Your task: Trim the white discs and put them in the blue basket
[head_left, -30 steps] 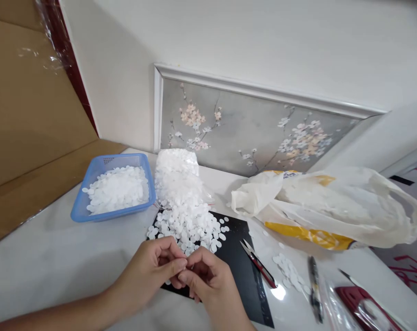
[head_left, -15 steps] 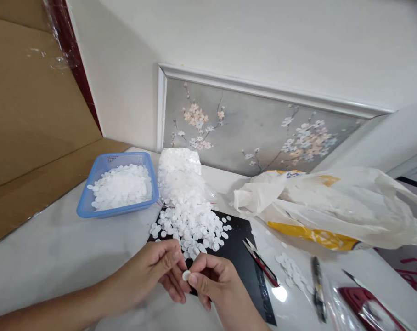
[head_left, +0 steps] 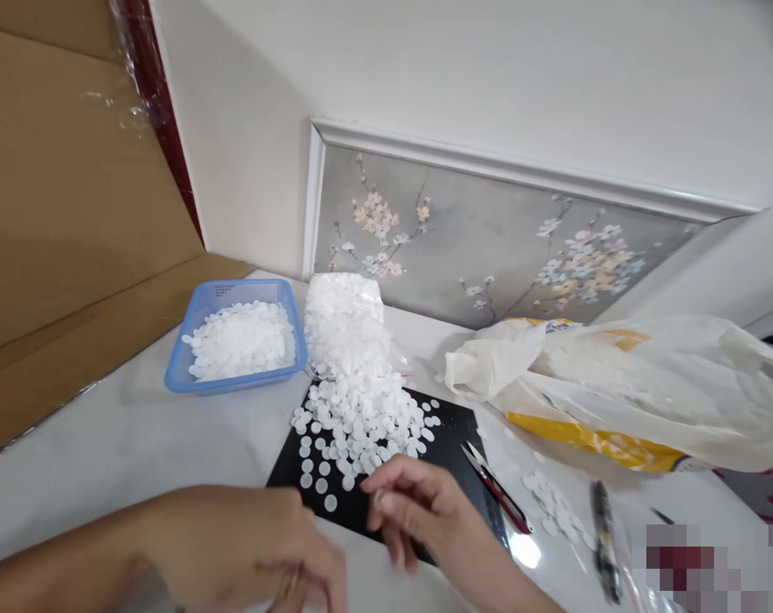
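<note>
My right hand (head_left: 418, 511) is over the front of the black mat (head_left: 284, 477), its thumb and forefinger pinched on a small white disc (head_left: 378, 500), partly hidden. Lower and to the left, my left hand (head_left: 252, 545) hangs over the pale tabletop with its back up. Its fingers point down, smeared by motion, so what they hold, if anything, does not show. A loose heap of white discs (head_left: 367, 417) spreads over the mat from a clear plastic bag (head_left: 345, 315) full of them. Several single discs lie in front of the heap.
At the left a blue basket (head_left: 173, 379) holds many white discs, beside a cardboard box (head_left: 73, 187). Red-handled thread snips (head_left: 498, 489) lie across the mat's right edge. Further right are a small disc pile (head_left: 556, 507), a dark pen-like tool (head_left: 604, 541) and a white-and-yellow plastic bag (head_left: 616, 392).
My left hand has drawn away from my right, down and toward me, and turned back up. The disc stays in my right fingers. The view has shifted slightly left.
</note>
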Demonstrator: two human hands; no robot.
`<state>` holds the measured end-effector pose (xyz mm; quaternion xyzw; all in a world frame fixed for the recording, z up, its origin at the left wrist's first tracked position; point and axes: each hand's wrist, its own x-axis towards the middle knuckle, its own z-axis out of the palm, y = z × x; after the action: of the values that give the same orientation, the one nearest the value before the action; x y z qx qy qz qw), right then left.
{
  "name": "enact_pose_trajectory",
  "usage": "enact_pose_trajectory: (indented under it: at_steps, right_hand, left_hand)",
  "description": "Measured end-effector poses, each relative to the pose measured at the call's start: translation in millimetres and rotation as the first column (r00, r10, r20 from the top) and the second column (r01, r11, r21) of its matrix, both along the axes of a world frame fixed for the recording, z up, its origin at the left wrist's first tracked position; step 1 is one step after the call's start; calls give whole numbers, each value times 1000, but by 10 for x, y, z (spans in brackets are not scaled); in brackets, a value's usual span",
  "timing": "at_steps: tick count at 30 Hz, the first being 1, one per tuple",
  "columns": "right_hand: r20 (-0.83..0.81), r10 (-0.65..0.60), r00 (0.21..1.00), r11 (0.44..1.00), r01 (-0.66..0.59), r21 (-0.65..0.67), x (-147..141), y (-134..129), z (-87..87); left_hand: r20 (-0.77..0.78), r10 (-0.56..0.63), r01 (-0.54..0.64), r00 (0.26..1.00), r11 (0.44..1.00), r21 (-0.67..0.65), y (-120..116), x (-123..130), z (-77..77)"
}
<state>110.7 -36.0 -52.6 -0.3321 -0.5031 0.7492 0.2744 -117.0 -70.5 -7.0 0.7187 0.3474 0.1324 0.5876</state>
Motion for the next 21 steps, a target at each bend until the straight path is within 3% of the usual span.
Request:
enact_pose_trajectory:
  at_steps: [1,2,4,6,8,11,14,17,19,20,21]
  right_hand:
    - [9,-68,998,998,68,2,28,66,-12]
    - [12,-126,992,992,126,-4,59,124,-20]
    - [14,-201,979,979,201,-34,114,202,-27]
    - [34,-209,977,976,211,-53,141,226,-35]
    - [91,-167,982,986,167,8,133,213,-53]
    - [277,-135,951,957,52,286,67,173,-103]
    - [435,-200,878,792,-117,599,-24,163,-162]
    - [502,-212,839,523,-336,783,-91,207,-202]
    - [528,-204,825,349,-442,826,-114,256,-209]
    - [529,-196,826,308,-460,833,-120,279,-208]
    - [522,-185,833,307,-456,835,-125,298,-206]
  left_hand:
    - [-14,-16,16,1000,1000,3,60,-12,48]
    - [-47,54,-51,997,997,58,124,-29,84]
    - [-154,301,-265,941,939,220,244,-71,113]
    - [-263,419,-311,869,876,368,328,-119,86]
    - [-339,357,-197,870,884,424,369,-162,22]
    - [-378,226,-48,898,904,426,384,-194,-95]
    - [-385,187,-22,904,918,396,400,-190,-182]
    - [-346,132,13,929,921,388,431,-177,-211]
    - [-339,114,39,934,910,413,446,-170,-210]
    - [-340,122,37,932,904,426,450,-164,-207]
    - [-335,144,19,931,899,438,450,-157,-205]
